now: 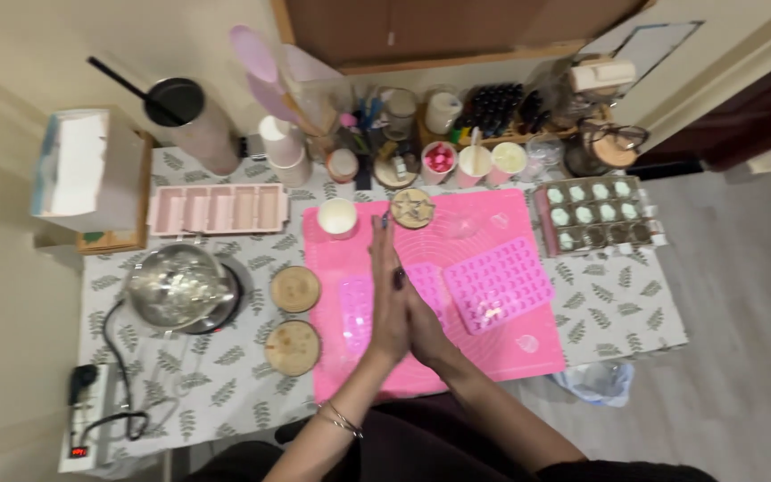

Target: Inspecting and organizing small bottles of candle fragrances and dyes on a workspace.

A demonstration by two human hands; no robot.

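The fingers (382, 254) of both hands are seen stretched out straight and pressed flat together, palm against palm, with nothing held between them. The left hand (387, 299) and the right hand (421, 321) are joined above the pink silicone mat (510, 353), their long axis running away from the body toward the back of the bench (617, 303).

Just beyond the fingertips, slightly to the right, a round wooden dish (412, 208) is found, and just to the left of that line a small white cup (337, 217) is set at the mat's far corner. Immediately to the right of the joined hands, a pink silicone mould (497, 284) with many small cavities is laid at a tilt on the mat; the right hand is the nearer one to it. A second, paler mould (356, 308) lies just to the left, beside the left hand.

Off the mat to the left, two round wooden coasters (294, 288) are placed, and further left a steel pot (176, 286) is seated on a hot plate. A tray of pale green moulded pieces (592, 214) is kept well to the right.
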